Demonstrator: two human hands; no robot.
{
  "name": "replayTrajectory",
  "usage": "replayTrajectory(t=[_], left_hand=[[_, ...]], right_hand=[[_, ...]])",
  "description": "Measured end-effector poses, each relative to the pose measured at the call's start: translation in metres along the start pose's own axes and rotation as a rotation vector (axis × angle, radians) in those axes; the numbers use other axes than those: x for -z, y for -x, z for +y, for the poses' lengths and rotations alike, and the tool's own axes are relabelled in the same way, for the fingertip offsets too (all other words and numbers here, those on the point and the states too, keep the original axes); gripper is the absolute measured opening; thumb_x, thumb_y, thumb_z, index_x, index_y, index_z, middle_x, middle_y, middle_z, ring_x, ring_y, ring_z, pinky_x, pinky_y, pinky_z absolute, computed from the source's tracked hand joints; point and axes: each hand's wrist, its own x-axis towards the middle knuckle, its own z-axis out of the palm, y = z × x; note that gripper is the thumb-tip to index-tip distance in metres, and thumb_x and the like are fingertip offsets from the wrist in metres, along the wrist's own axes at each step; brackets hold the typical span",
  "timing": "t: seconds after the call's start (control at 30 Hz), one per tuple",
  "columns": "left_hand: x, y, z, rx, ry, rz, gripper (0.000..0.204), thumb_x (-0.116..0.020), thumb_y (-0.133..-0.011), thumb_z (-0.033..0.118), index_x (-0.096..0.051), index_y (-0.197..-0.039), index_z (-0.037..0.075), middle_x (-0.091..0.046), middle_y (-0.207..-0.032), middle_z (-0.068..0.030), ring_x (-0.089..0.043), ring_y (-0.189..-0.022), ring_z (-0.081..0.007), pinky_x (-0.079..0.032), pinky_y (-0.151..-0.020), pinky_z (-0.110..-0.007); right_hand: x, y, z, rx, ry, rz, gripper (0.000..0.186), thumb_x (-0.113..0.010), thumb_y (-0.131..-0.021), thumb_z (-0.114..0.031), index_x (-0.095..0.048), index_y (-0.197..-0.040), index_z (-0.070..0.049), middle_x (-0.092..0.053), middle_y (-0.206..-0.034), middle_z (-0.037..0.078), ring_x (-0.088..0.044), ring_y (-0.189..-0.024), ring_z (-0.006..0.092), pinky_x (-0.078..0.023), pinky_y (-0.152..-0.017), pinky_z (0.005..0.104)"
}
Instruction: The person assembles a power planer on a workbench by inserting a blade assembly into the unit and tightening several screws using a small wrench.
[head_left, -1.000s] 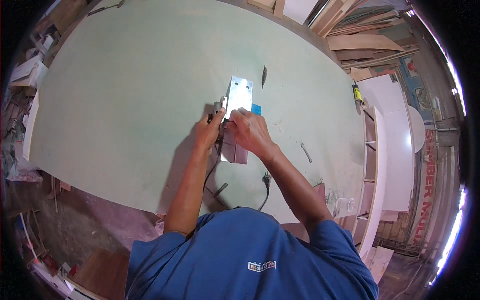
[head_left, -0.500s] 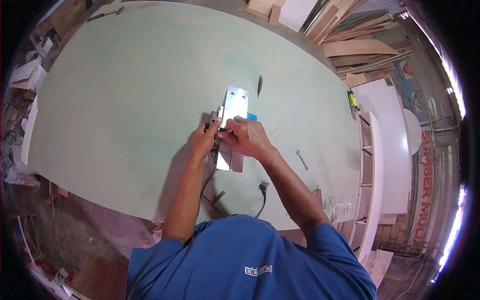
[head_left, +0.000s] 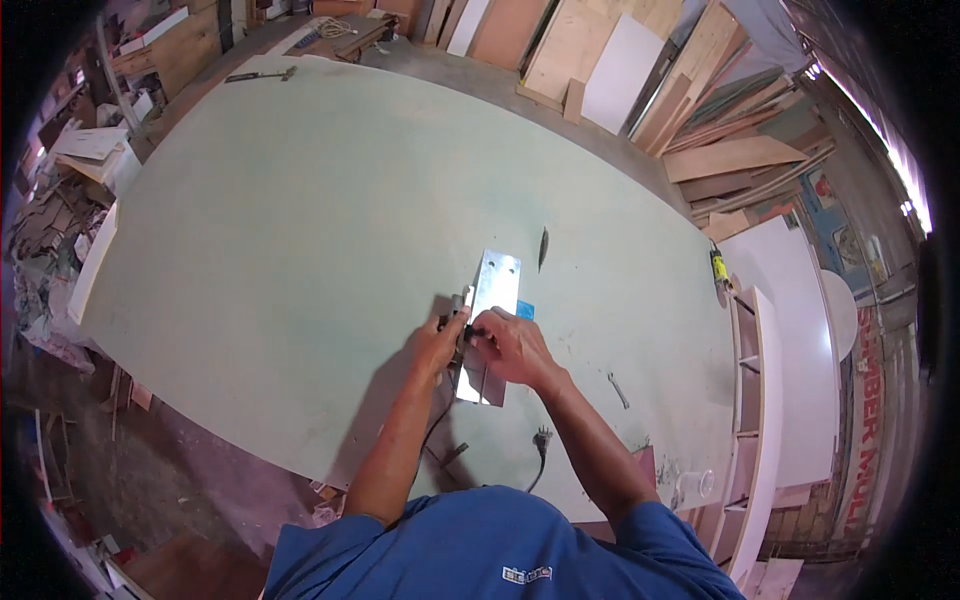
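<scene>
A corded power tool with a long, shiny metal base plate (head_left: 497, 285) lies on the pale green table (head_left: 330, 210), its plate facing up. Two holes show near the plate's far end, and a blue piece (head_left: 525, 311) sticks out at its right. My left hand (head_left: 436, 343) is closed around the dark body along the plate's left side. Over the plate's middle, my right hand (head_left: 512, 346) pinches a small black part at the left edge; the fingers partly hide it. A black cord (head_left: 432, 432) runs down from the tool toward me.
Near me lie a plug (head_left: 542, 438), a small black tool (head_left: 454, 453) and a wrench (head_left: 619, 390). A thin dark piece (head_left: 543, 250) sits beyond the plate. A clear cup (head_left: 694, 484) stands near right; a hammer (head_left: 262, 75) lies far left. White shelving (head_left: 765, 420) borders the right.
The view has tilted upward, so the table and hands appear lower and more of the far floor shows. Both hands keep their hold at about the same place on the tool.
</scene>
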Motion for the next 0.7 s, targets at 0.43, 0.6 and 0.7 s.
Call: replayTrajectory(t=[0.43, 0.6, 0.7], left_hand=[[0.000, -0.001, -0.002, -0.046, -0.049, 0.024, 0.060, -0.077, -0.084, 0.062, -0.071, -0.097, 0.003, -0.064, -0.079, -0.0040, -0.058, -0.070, -0.0141, -0.047, -0.061, -0.033], [0.000, 0.000, 0.000, -0.044, -0.015, 0.022, 0.061, -0.077, -0.084, 0.061, -0.070, -0.098, 0.002, -0.063, -0.080, -0.0042, -0.057, -0.069, -0.0141, -0.047, -0.060, -0.033], [-0.001, 0.003, 0.003, -0.054, 0.041, 0.014, 0.062, -0.077, -0.084, 0.060, -0.069, -0.099, 0.001, -0.063, -0.080, -0.0041, -0.057, -0.069, -0.0146, -0.047, -0.060, -0.033]], right_hand=[[-0.003, 0.005, 0.005, 0.001, -0.095, 0.036, 0.011, -0.072, -0.089, -0.012, -0.064, -0.093, -0.005, -0.068, -0.086, 0.012, -0.069, -0.079, 0.0340, -0.053, -0.068, 0.0425], [-0.003, 0.004, 0.002, -0.050, -0.052, -0.002, 0.009, -0.068, -0.088, -0.005, -0.064, -0.096, -0.004, -0.069, -0.089, 0.014, -0.070, -0.083, 0.0346, -0.053, -0.070, 0.0428], [-0.005, 0.006, 0.006, -0.009, -0.149, 0.018, 0.010, -0.069, -0.088, -0.004, -0.064, -0.097, -0.003, -0.070, -0.090, 0.015, -0.070, -0.084, 0.0352, -0.053, -0.070, 0.0432]])
